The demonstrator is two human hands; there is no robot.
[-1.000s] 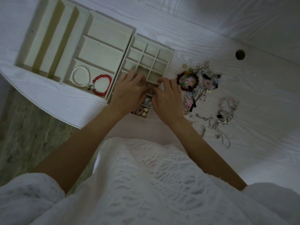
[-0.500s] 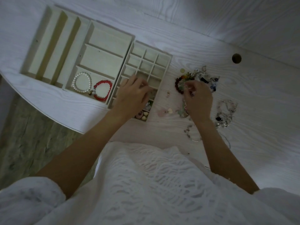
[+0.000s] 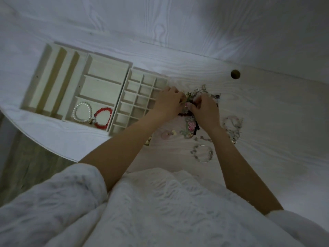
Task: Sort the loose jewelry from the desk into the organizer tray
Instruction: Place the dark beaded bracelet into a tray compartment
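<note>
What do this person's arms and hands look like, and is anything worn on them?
Both forearms are bare from wrist to about the elbow. The left hand and right hand show no gloves, and no rings, watch or bracelets are visible in this dim view. Each arm comes out of a wide white sleeve of soft, textured fabric, matching the white garment below.

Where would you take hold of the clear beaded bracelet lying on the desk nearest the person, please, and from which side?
Probably from straight above, pinching the near arc of the clear beaded bracelet. It lies flat as an open ring on the desk, apart from the jewelry pile, with bare desk around it, so one fingertip could drop inside the loop and the thumb outside.
</note>
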